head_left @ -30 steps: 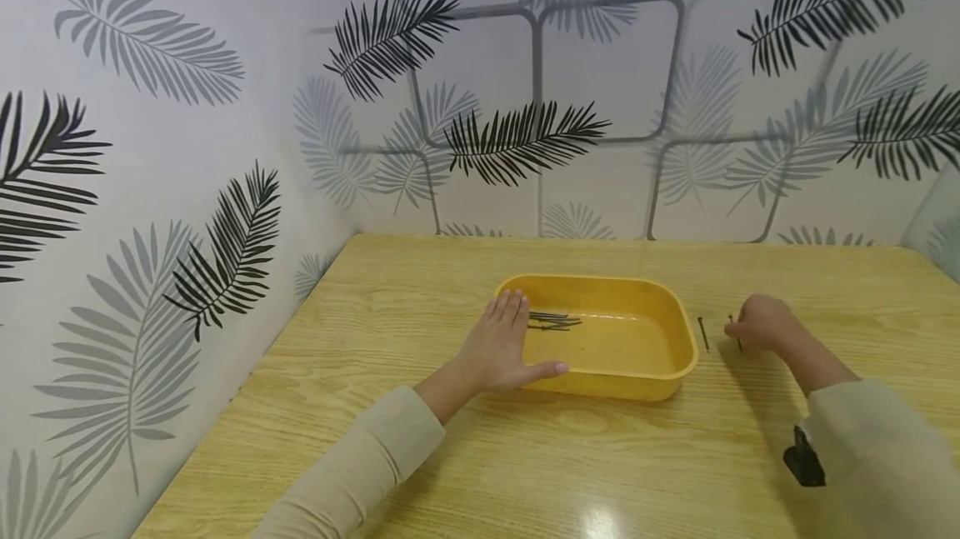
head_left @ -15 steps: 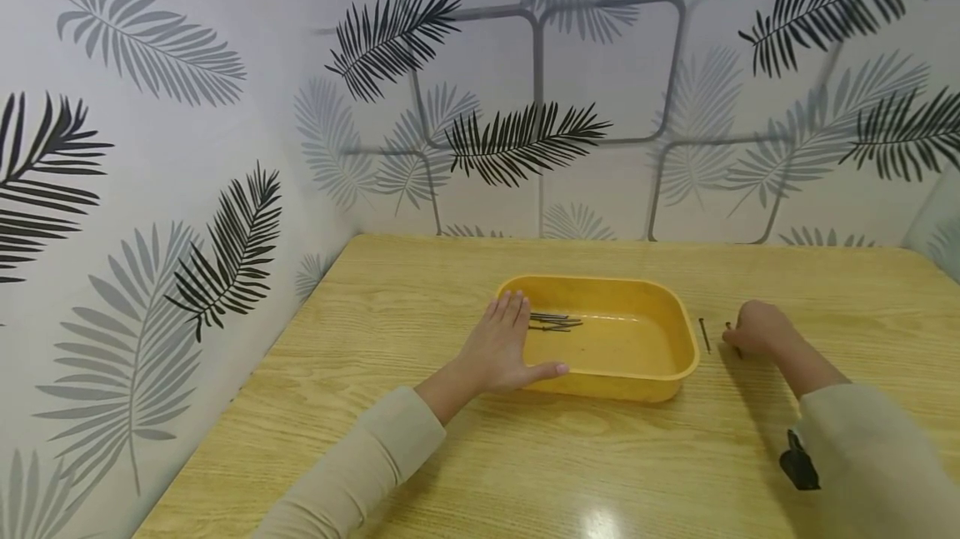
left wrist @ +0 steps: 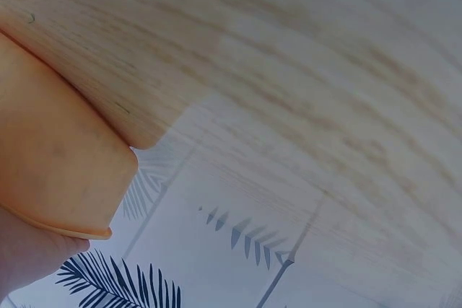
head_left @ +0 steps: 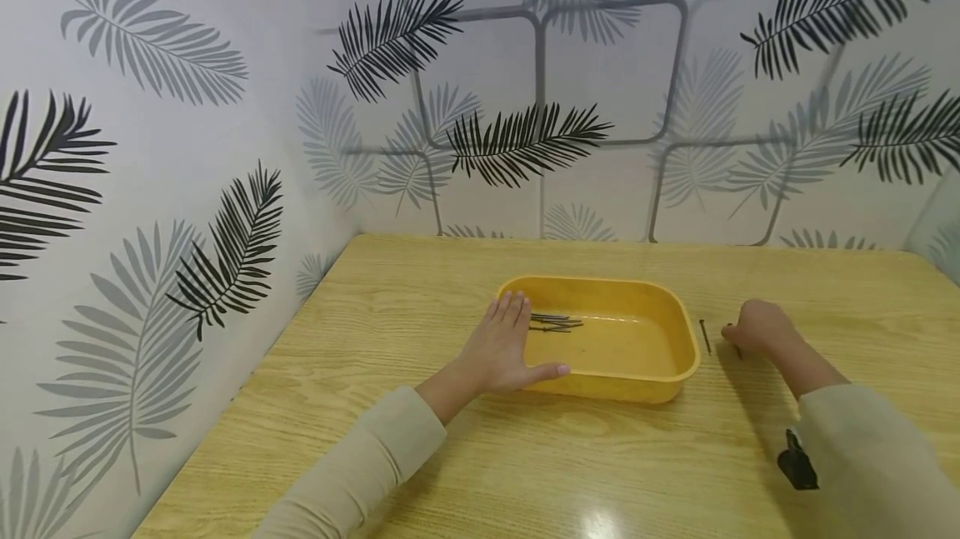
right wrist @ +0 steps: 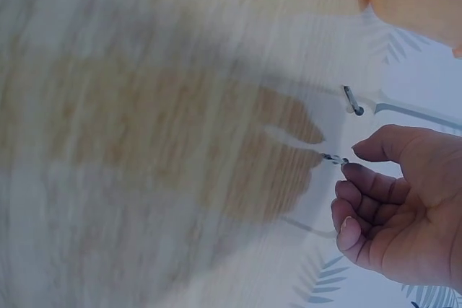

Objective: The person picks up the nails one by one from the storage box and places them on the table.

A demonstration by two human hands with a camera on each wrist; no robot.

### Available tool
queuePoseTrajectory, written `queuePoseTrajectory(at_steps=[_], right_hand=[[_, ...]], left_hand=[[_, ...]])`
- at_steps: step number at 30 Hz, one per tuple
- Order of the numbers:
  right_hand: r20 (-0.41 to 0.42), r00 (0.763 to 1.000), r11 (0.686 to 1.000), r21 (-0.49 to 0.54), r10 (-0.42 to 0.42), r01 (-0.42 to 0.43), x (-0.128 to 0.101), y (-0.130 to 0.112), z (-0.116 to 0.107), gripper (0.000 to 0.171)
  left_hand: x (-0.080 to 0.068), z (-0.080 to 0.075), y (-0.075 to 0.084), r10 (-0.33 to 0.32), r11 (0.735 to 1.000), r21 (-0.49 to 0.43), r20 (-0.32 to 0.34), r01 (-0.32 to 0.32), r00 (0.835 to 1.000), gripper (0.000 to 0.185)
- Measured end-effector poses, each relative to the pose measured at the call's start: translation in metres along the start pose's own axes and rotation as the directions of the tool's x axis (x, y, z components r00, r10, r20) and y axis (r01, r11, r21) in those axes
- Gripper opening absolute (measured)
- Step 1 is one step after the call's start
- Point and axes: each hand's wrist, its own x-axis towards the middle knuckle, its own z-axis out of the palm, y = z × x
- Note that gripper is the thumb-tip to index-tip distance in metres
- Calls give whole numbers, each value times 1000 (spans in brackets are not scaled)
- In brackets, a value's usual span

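A yellow plastic tray (head_left: pixel 622 347) rests on the table with several dark nails (head_left: pixel 555 323) at its left end. My left hand (head_left: pixel 497 347) lies over the tray's left end, fingers straight across the rim and thumb along the front edge. The left wrist view shows the tray's outer wall (left wrist: pixel 65 142) with part of that hand (left wrist: pixel 32 250) at its rim. Right of the tray, thumb and index fingertip of my right hand (head_left: pixel 763 331) pinch a nail (right wrist: pixel 335 158), other fingers curled. Another nail (head_left: pixel 706 337) lies between tray and right hand.
The light wooden table (head_left: pixel 600 456) meets a leaf-patterned wall (head_left: pixel 600 189) at the back; a similar wall runs along its left side. A small black object (head_left: pixel 798 468) shows under the right sleeve.
My right hand has shifted slightly left, and the nail at its fingertips now leans more and is more hidden. My left hand and the tray stay in place.
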Motion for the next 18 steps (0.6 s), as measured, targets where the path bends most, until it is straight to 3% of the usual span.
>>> queuePoseTrajectory(at_steps=[9, 18], right_hand=[[-16, 1000, 1000, -5, 16, -16, -4, -5, -9, 42], [-87, 996, 998, 53, -10, 14, -7, -23, -19, 44]], left_hand=[[0, -1, 1, 8, 1000, 8, 1, -8, 1000, 101], [-1, -1, 2, 0, 1000, 8, 6, 0, 1000, 101]])
